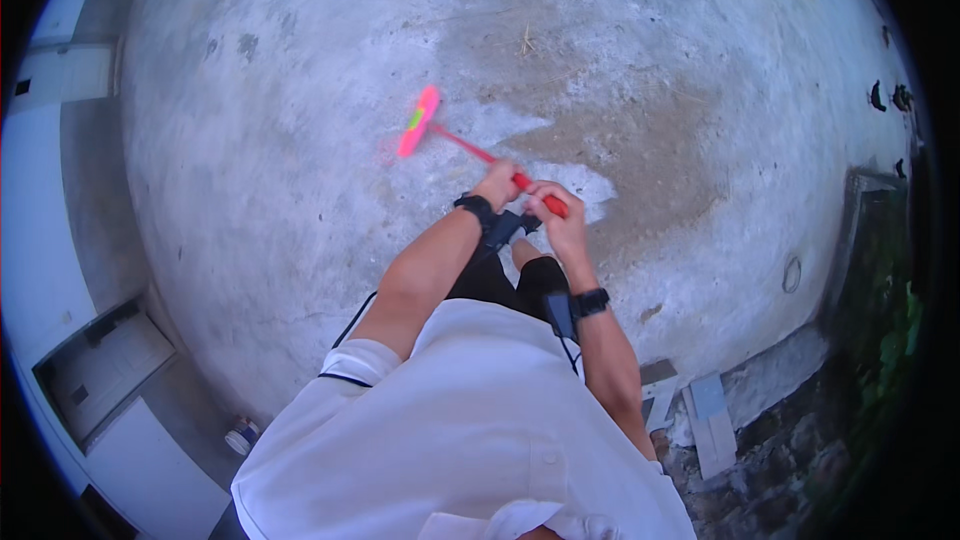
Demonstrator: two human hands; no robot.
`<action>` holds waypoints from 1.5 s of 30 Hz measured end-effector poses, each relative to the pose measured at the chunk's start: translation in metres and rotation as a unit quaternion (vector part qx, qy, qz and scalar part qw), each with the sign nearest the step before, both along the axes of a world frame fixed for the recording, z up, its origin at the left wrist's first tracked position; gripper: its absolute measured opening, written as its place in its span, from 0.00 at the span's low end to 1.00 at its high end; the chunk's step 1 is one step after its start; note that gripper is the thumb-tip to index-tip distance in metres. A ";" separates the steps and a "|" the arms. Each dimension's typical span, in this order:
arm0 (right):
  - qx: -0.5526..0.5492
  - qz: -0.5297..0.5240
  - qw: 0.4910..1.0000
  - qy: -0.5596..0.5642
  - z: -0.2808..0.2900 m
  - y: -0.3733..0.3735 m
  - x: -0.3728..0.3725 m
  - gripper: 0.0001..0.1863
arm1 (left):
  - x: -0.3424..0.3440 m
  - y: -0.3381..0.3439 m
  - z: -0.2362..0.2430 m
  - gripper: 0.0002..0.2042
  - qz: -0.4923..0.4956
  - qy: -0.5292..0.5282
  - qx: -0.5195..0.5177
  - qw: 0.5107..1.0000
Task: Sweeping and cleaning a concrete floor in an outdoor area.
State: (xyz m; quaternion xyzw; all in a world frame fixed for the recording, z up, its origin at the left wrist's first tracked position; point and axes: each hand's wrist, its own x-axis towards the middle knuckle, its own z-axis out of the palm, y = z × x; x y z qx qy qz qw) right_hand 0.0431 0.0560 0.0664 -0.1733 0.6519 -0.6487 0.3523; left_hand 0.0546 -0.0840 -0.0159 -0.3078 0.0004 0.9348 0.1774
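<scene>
A bright pink broom head with a yellow-green patch rests on or just over the pale concrete floor, slightly blurred. Its red handle slants down to the right toward my body. My left hand is closed round the handle, with a black watch-like band on that wrist. My right hand grips the handle nearer its end, below and to the right of the left one, with a dark band on that wrist too. My legs in black shorts show beneath my hands.
Pale concrete floor with a brown patch surrounds me. A white wall with doors runs along the left, a small bucket beside it. Several dark shapes sit at the right. Boards, a mossy green edge and rough stone lie lower right.
</scene>
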 end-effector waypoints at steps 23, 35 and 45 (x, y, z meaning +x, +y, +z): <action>0.040 0.004 0.999 0.017 0.054 0.026 0.004 0.04 | 0.014 0.039 0.019 0.09 0.110 -0.067 -0.014 0.992; 0.135 0.084 0.913 0.375 0.109 0.025 -0.038 0.05 | -0.096 0.052 0.004 0.12 0.128 0.084 0.067 0.986; 0.070 0.064 0.959 0.266 0.141 0.059 -0.009 0.07 | -0.027 0.064 0.083 0.08 0.187 -0.040 0.008 0.981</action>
